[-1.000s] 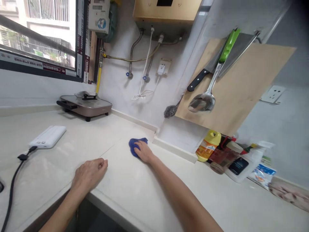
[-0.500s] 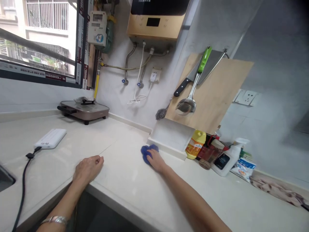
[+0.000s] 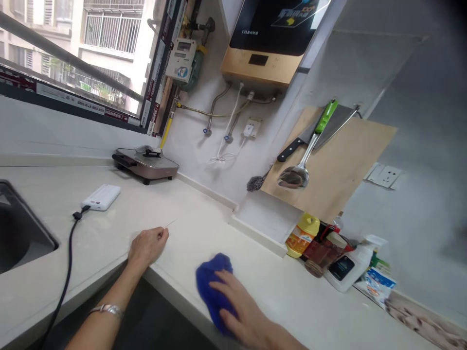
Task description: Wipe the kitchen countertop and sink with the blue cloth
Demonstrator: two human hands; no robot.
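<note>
My right hand (image 3: 243,305) lies over a blue cloth (image 3: 215,287) and presses it onto the white countertop (image 3: 189,248), close to the front edge. Its fingers are spread across the crumpled fabric. My left hand (image 3: 149,245), with a silver band on the wrist, rests curled on the counter by the inner corner. A thin dark line (image 3: 171,223) runs out from beside its fingertips; whether it is a strand or a mark on the surface I cannot tell. The inside of that fist is hidden.
A white power bank (image 3: 102,197) with a black cable lies left, near the sink (image 3: 27,223). An electric pan (image 3: 146,164) stands in the back corner. Bottles, including a white spray bottle (image 3: 350,267), line the right wall below a hanging board (image 3: 335,160) with knives and a ladle (image 3: 297,176).
My right hand has drawn the blue cloth back from the wall toward the counter's front edge, and the cloth is spread wider. The view has shifted; my left hand stays curled on the counter.
</note>
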